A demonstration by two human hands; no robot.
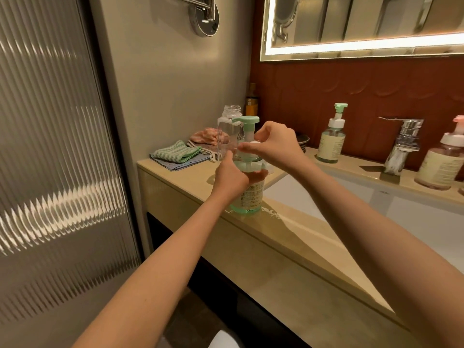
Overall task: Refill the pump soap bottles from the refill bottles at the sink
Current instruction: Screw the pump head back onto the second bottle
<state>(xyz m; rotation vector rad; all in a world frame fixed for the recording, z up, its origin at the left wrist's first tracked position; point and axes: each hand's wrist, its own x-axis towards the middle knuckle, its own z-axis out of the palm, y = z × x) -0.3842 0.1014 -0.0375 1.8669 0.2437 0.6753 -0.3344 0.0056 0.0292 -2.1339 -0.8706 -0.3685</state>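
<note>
Table (pixel 190 179): beige stone top, sink basin (pixel 326 197) set into it.
- Front edge: green-pump soap bottle (pixel 247 197), upright; wet patch (pixel 271 213) just beside its base.
- Behind it: clear bottle (pixel 229 131), uncapped, upright.
- Left end: green striped cloth (pixel 175 153) folded on a blue cloth (pixel 175 166); pink cloth (pixel 206 135) bunched behind them.
- Wall corner: amber bottle (pixel 251 101).
- Back ledge, left to right: dark dish (pixel 302 140), second green-pump bottle (pixel 331 139), chrome tap (pixel 401 146), pink-pump bottle (pixel 442 162).
</note>
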